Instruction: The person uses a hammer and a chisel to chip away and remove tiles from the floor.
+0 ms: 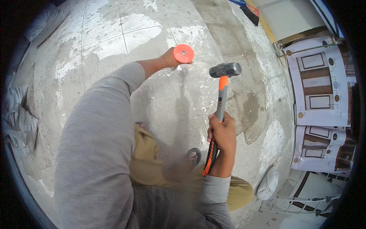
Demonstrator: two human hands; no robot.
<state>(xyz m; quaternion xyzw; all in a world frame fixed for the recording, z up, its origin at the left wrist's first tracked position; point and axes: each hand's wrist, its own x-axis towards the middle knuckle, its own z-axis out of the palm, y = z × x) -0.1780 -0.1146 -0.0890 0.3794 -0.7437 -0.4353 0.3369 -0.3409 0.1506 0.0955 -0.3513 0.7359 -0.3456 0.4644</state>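
Observation:
My left hand (170, 58) grips a chisel with a round orange hand guard (184, 53); the guard faces up and hides most of my fingers. Below the guard little of the blade shows, and whether its tip touches the tiled floor (148, 40) cannot be told. In my right hand (222, 130) is a club hammer (225, 70), held about the middle of its grey, orange and black handle. Its dark steel head is raised to the right of the guard, apart from it. Patches of white and grey residue cover the tiles.
A brush with dark bristles (251, 15) lies at the top right. Printed posters with door pictures (317, 83) hang along the right side. A white sack (268, 183) and a metal rack (308, 204) are at the lower right. Pale sheeting (18, 114) lies at the left edge.

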